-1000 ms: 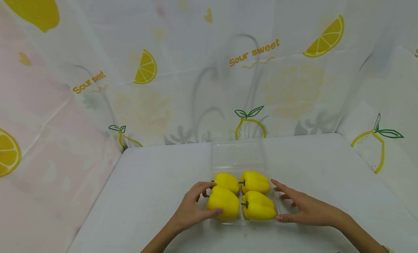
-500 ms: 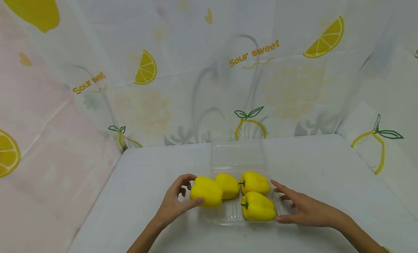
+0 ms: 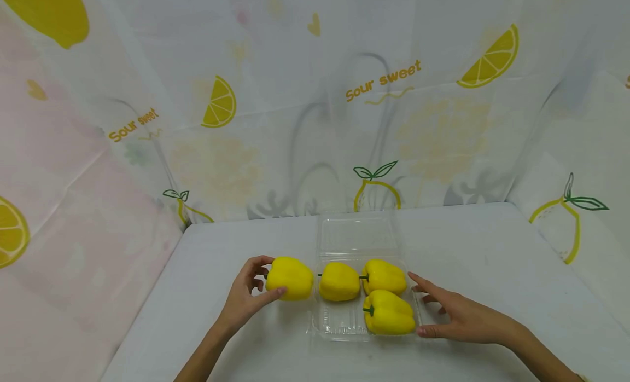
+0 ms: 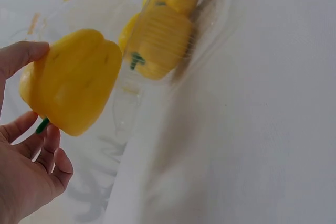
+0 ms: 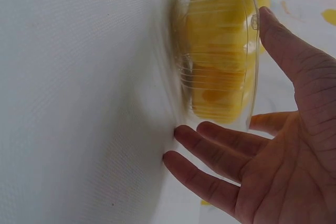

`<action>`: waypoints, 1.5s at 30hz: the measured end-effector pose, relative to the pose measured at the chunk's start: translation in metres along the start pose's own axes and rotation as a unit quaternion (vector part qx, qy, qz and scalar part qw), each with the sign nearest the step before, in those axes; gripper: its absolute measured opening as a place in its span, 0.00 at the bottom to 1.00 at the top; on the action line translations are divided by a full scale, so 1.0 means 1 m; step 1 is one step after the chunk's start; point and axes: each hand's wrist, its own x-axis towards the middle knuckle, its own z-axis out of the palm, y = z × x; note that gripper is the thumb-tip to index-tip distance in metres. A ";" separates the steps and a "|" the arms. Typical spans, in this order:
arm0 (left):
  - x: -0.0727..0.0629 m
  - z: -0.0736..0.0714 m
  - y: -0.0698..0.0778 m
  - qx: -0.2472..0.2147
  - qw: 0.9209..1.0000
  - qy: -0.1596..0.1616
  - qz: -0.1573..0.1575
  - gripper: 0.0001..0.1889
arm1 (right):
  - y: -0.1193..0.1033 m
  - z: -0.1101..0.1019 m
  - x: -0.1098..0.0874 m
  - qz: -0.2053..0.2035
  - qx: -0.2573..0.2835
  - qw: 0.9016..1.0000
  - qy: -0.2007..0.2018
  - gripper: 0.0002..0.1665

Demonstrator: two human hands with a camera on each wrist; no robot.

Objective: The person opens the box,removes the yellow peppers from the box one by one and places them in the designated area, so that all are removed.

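Note:
My left hand (image 3: 248,291) grips a yellow bell pepper (image 3: 290,279) with a green stem, just left of the clear plastic container (image 3: 339,328). In the left wrist view the thumb lies on one side of that pepper (image 4: 73,82) and the fingers curl near its stem. Three more yellow peppers sit in the container: one at the back left (image 3: 339,282), one at the back right (image 3: 385,276) and one at the front right (image 3: 390,312). My right hand (image 3: 453,313) is beside the container's right wall, fingers relaxed, thumb at its rim in the right wrist view.
The container's clear lid (image 3: 358,233) lies folded back behind it. Everything stands on a white-covered table (image 3: 236,245). A lemon-printed cloth (image 3: 295,125) hangs behind the table and along its sides.
My left hand has lifted the front-left pepper out of the container and carried it left and slightly back. The right hand has stayed put.

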 end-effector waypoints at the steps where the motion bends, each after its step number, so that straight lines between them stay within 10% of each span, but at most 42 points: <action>1: 0.000 -0.001 -0.002 0.002 1.000 0.001 -0.004 0.30 | 0.000 0.000 0.000 0.000 -0.001 1.000 0.000 0.58; 20: 0.003 0.007 -0.033 0.045 0.995 0.002 -0.091 0.33 | 0.000 0.001 0.000 0.007 -0.003 1.000 -0.001 0.57; 45: 0.005 -0.001 -0.038 0.086 0.996 -0.001 -0.027 0.24 | -0.001 0.000 -0.002 0.008 -0.009 1.000 0.002 0.57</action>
